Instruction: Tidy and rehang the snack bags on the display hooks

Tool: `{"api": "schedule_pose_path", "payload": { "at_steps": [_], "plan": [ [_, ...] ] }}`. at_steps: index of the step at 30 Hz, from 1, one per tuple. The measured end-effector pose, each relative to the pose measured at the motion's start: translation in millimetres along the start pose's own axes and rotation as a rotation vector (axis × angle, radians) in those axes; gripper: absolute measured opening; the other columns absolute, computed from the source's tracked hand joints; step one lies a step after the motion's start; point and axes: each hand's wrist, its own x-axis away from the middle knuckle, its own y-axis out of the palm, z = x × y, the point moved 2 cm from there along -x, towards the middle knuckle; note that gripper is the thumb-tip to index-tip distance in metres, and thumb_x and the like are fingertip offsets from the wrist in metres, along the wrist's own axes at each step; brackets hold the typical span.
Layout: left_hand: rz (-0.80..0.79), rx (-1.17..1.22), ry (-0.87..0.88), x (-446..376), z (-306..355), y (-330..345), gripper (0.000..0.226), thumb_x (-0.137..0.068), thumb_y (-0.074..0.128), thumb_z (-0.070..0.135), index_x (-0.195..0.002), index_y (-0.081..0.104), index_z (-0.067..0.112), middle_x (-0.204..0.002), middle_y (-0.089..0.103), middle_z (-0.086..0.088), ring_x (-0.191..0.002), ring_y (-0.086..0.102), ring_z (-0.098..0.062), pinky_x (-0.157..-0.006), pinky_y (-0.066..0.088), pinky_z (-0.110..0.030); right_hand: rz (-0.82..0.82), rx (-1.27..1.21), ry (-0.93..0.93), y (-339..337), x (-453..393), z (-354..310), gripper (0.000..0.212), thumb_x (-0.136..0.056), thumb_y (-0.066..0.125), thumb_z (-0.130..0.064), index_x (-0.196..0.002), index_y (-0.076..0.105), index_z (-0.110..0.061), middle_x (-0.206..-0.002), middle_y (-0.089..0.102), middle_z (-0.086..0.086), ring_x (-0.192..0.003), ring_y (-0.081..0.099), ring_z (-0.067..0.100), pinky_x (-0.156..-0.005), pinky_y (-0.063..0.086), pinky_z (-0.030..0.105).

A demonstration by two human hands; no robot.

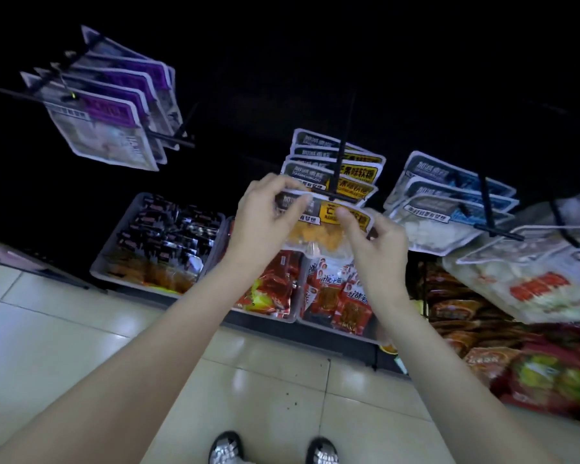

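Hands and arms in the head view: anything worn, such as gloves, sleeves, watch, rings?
Nothing worn that shows. The left hand and right hand are bare: no gloves, and no rings can be made out. Both forearms are bare all the way to the bottom of the frame, with no sleeves, watch, bands, cables or markings in view.

Five yellow bags [335,182], four purple bags [111,112], three blue bags [449,195], two hands [265,222].

Blue bags [449,195] hang close on my right. Purple bags [114,105] hang far off on my left, with dark open room between. Snack trays [154,242] sit under my arms.
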Motion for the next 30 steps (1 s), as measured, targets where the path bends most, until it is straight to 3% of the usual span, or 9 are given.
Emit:
{"api": "schedule_pose_path", "payload": {
  "at_steps": [2, 5, 10, 14, 17, 19, 23, 26, 30],
  "plan": [
    [-0.006, -0.037, -0.007, -10, -1, 4, 0.006, -0.088, 0.063, 0.016, -0.093, 0.063, 0.019, -0.09, 0.055, 0.012, -0.098, 0.053, -0.017, -0.081, 0.04, -0.024, 0.042, -0.033, 0.017, 2, -6, -4, 0.02, -0.089, 0.061, -0.027, -0.069, 0.062, -0.028, -0.06, 0.058, -0.017, -0.056, 0.049, 0.0, -0.059, 0.039, 0.015],
    [0.002, -0.097, 0.031, -20, -2, 8, 0.01, -0.088, 0.063, 0.018, -0.096, 0.065, 0.013, -0.094, 0.056, 0.008, -0.1, 0.054, -0.018, -0.087, 0.041, -0.03, 0.084, 0.017, 0.022, 4, -11, -7, 0.034, -0.09, 0.059, -0.021, -0.061, 0.051, -0.035, -0.043, 0.048, -0.02, -0.044, 0.038, 0.0, -0.049, 0.033, 0.011],
    [-0.038, -0.163, 0.086, -19, 1, 6, 0.007, -0.088, 0.061, 0.015, -0.095, 0.064, 0.015, -0.093, 0.054, 0.011, -0.098, 0.052, -0.017, -0.09, 0.042, -0.046, 0.085, 0.062, 0.037, 1, -12, -7, 0.025, -0.091, 0.059, -0.023, -0.066, 0.057, -0.025, -0.04, 0.046, -0.021, -0.039, 0.037, 0.002, -0.045, 0.029, 0.013],
    [-0.02, -0.339, 0.053, -24, 8, 11, 0.013, -0.089, 0.06, 0.018, -0.101, 0.062, 0.014, -0.101, 0.052, 0.007, -0.105, 0.048, -0.022, -0.091, 0.034, -0.035, 0.095, 0.304, -0.054, -2, -19, -11, 0.022, -0.092, 0.057, -0.029, -0.079, 0.066, -0.014, -0.047, 0.045, -0.009, -0.039, 0.036, 0.006, -0.043, 0.026, 0.016],
    [0.04, -0.52, 0.184, -20, 14, 12, 0.03, -0.08, 0.065, 0.016, -0.108, 0.057, 0.012, -0.118, 0.05, -0.008, -0.112, 0.039, -0.024, -0.09, 0.027, -0.033, 0.153, 0.564, -0.211, -3, -19, -17, 0.022, -0.09, 0.058, -0.022, -0.106, 0.066, -0.009, -0.083, 0.063, 0.005, -0.076, 0.051, 0.016, -0.065, 0.033, 0.021],
    [0.053, -0.577, 0.28, -19, 17, 9, 0.043, -0.076, 0.061, 0.022, -0.116, 0.052, 0.009, -0.128, 0.047, -0.013, -0.117, 0.034, -0.023, -0.094, 0.027, -0.037, 0.193, 0.634, -0.339, -5, -17, -22, 0.026, -0.087, 0.055, -0.018, -0.111, 0.062, -0.008, -0.103, 0.059, 0.008, -0.096, 0.042, 0.017, -0.076, 0.032, 0.021],
    [-0.136, -0.737, 0.341, -26, 12, 10, 0.066, -0.078, 0.044, 0.034, -0.135, 0.043, 0.002, -0.146, 0.038, -0.014, -0.136, 0.024, -0.025, -0.11, 0.011, -0.041, 0.097, 0.838, -0.4, -4, -20, -21, 0.046, -0.084, 0.043, -0.023, -0.127, 0.05, -0.005, -0.135, 0.045, 0.015, -0.124, 0.03, 0.025, -0.101, 0.034, 0.044],
    [-0.241, -0.832, 0.342, -26, 5, 15, 0.067, -0.081, 0.037, 0.034, -0.138, 0.041, -0.001, -0.146, 0.039, -0.014, -0.139, 0.027, -0.027, -0.113, 0.006, -0.044, -0.031, 0.928, -0.394, -2, -26, -15, 0.055, -0.087, 0.035, -0.029, -0.134, 0.043, -0.001, -0.146, 0.036, 0.019, -0.137, 0.027, 0.033, -0.112, 0.019, 0.05],
    [-0.268, -0.866, 0.333, -25, 5, 13, 0.069, -0.078, 0.036, 0.031, -0.139, 0.039, -0.001, -0.146, 0.039, -0.015, -0.139, 0.029, -0.027, -0.112, 0.006, -0.046, -0.067, 0.937, -0.406, -4, -26, -16, 0.053, -0.089, 0.054, -0.022, -0.135, 0.041, 0.001, -0.148, 0.032, 0.02, -0.14, 0.024, 0.034, -0.113, 0.013, 0.047]
  ]
}}
